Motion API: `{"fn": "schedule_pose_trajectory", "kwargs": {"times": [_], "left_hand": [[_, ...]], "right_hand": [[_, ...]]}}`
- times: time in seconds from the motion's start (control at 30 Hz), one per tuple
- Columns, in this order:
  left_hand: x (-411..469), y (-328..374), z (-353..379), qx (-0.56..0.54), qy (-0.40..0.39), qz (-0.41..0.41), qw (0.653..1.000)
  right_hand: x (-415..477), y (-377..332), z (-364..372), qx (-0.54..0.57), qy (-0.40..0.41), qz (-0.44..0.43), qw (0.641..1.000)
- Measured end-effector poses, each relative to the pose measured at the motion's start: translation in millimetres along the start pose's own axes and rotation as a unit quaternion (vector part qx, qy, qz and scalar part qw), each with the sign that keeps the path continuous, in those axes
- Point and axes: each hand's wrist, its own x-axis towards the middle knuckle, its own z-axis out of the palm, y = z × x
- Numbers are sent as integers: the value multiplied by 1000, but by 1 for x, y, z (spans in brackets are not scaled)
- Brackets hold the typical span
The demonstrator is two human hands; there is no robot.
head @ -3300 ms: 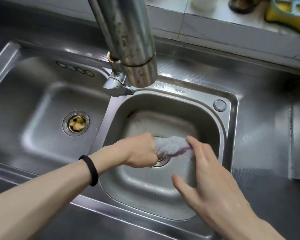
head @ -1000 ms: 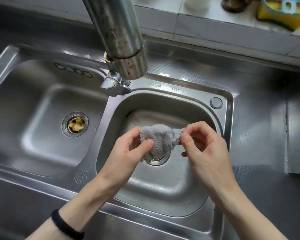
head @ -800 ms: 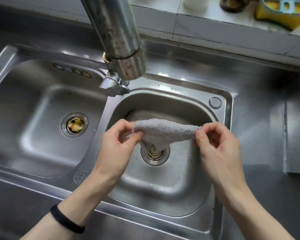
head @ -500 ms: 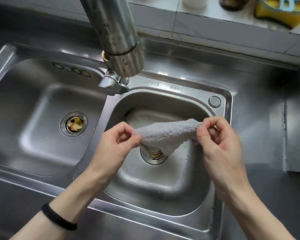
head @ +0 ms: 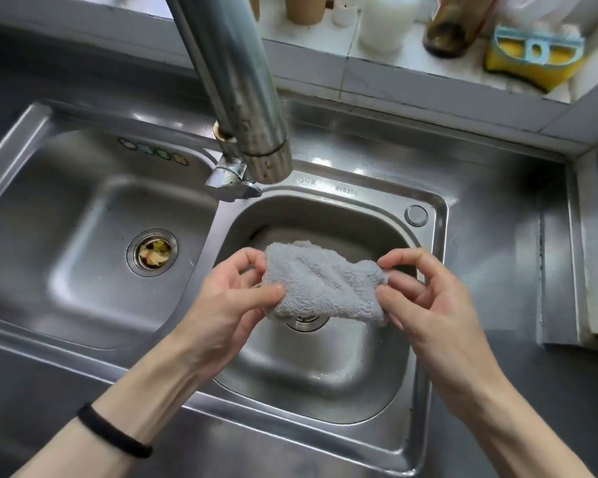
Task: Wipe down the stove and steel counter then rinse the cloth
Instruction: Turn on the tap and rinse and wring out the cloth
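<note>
Since half a second ago, the grey cloth [head: 321,281] is gathered from a stretched, sagging strip into a thicker, folded pad, and the two hands are brought slightly closer together.

The cloth is held in the air over the right basin [head: 425,343] of the steel double sink, just above the strainer drain [head: 306,319], most of which is hidden by it. The left hand [head: 228,298] is turned palm inward; its thumb is pressed across the cloth's lower left edge, and its fingers are curled behind the upper left corner, so that side is pinched firmly. The right hand [head: 432,305] is arched over the other end: the index finger is bent over the upper right corner, the thumb is set against the lower right edge, and the remaining fingers are curled behind the fabric. Both forearms are angled in from the bottom edge and meet over the basin. A black band [head: 113,432] is worn on the left wrist.

The faucet spout [head: 246,91] is seen hanging above the sink's divider. Food scraps are caught in the left basin's drain [head: 152,251]. A yellow sponge [head: 532,60] in a blue holder is kept on the tiled ledge behind the steel tabletop [head: 497,219].
</note>
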Motion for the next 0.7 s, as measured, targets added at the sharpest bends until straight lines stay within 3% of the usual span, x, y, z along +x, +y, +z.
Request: {"fn": "schedule_pose_trajectory", "kwargs": {"times": [0.1, 0.2, 0.23, 0.3, 0.4, 0.47, 0.6, 0.7], "left_hand": [[-4, 5, 4, 23, -7, 10, 1000], [-11, 14, 7, 111, -41, 10, 993], [-13, 17, 8, 161, -62, 18, 985], [-16, 26, 8, 265, -108, 41, 957], [-15, 40, 11, 404, -156, 80, 898], [-15, 46, 13, 466, -171, 90, 864], [-17, 57, 8, 559, -186, 108, 801], [-20, 65, 5, 582, -195, 108, 782]], "right_hand": [[-3, 0, -3, -49, 2, 81, 996], [-5, 3, -5, -240, -10, 140, 961], [-6, 1, -5, -310, -6, 105, 945], [-3, -10, 1, -361, 1, -49, 931], [15, -29, 17, -406, -97, -227, 880], [29, -37, 28, -455, -170, -238, 841], [47, -46, 37, -546, -302, -175, 762], [48, -47, 37, -542, -368, -150, 740]]}}
